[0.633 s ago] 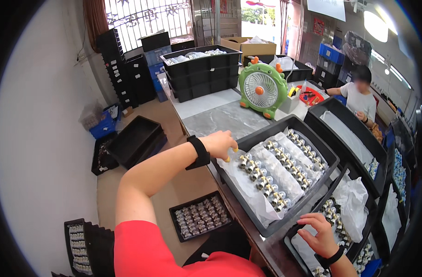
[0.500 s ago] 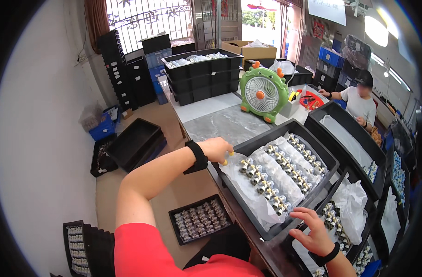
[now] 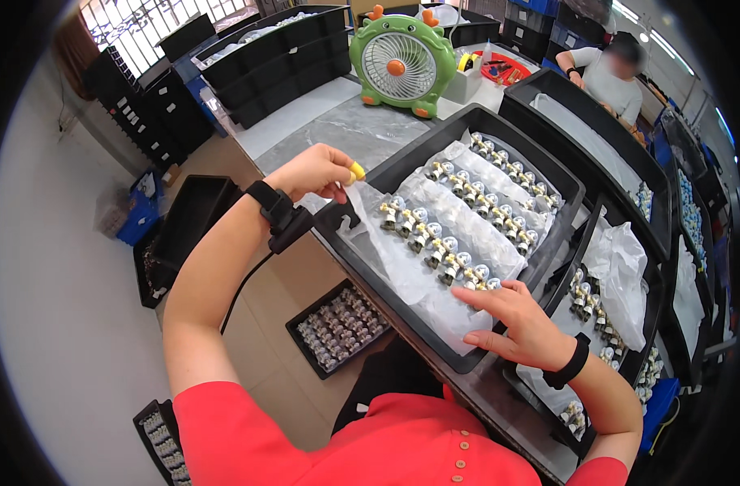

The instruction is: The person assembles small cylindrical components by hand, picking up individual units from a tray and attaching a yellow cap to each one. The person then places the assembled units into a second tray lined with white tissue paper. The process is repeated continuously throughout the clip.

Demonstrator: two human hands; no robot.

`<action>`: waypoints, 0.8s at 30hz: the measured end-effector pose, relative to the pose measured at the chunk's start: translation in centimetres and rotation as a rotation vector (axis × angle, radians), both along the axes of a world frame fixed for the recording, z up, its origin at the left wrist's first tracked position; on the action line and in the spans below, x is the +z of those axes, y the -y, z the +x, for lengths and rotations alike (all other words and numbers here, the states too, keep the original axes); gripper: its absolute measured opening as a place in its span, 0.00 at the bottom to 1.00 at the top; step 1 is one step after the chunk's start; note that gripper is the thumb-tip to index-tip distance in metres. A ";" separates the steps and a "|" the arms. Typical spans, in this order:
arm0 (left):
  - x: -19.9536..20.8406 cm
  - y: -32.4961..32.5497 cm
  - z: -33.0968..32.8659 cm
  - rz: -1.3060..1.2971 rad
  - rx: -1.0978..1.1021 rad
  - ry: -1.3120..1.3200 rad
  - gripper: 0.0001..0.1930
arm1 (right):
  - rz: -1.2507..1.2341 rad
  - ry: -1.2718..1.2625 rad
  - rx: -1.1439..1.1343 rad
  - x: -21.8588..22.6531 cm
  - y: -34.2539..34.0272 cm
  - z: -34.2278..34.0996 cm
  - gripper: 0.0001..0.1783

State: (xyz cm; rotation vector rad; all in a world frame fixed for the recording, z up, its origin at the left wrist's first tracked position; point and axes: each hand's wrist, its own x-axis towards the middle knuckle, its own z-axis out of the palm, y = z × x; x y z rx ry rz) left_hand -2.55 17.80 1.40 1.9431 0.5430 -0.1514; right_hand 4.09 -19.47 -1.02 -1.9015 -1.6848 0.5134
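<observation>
My left hand (image 3: 320, 172), with yellow covers on its fingertips, pinches a raised corner of a thin white sheet (image 3: 398, 263) at the left end of a black tray (image 3: 402, 312). Rows of small figurines (image 3: 439, 249) with clear domed heads and dark bases lie in the tray, with white sheet strips between the rows. My right hand (image 3: 520, 324) spreads its fingers over the sheet by the tray's near right corner, its fingertips close to the last figurine of the nearest row. Both wrists wear black bands.
A green animal-shaped fan (image 3: 402, 65) stands behind the tray. More black trays (image 3: 577, 150) of figurines stand to the right, and stacked black bins (image 3: 281, 69) at the back left. Another tray (image 3: 325, 368) lies on the floor. A co-worker (image 3: 605, 77) sits at the far right.
My left hand has lifted the sheet's corner up from the tray's left edge. My right hand has come leftward over the sheet's near end. The whole view has shifted and tilted.
</observation>
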 end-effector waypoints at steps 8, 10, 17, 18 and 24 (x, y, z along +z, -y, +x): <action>-1.0 -0.2 3.2 -0.305 0.119 0.119 0.17 | -0.123 0.002 -0.080 0.2 -1.4 -0.7 0.39; -1.1 0.3 3.9 -0.308 0.071 0.095 0.21 | -0.163 -0.017 -0.089 -0.3 -1.2 0.1 0.35; -2.3 1.0 5.7 -0.238 -0.057 0.040 0.31 | 0.008 0.272 -0.381 -1.0 -0.6 4.3 0.18; -2.4 1.1 5.9 -0.223 -0.065 0.040 0.32 | -0.003 0.315 -0.407 -0.9 -0.7 5.0 0.17; -3.0 3.3 5.5 0.449 -0.271 0.190 0.37 | -0.126 0.327 -0.481 -1.8 -0.9 7.3 0.13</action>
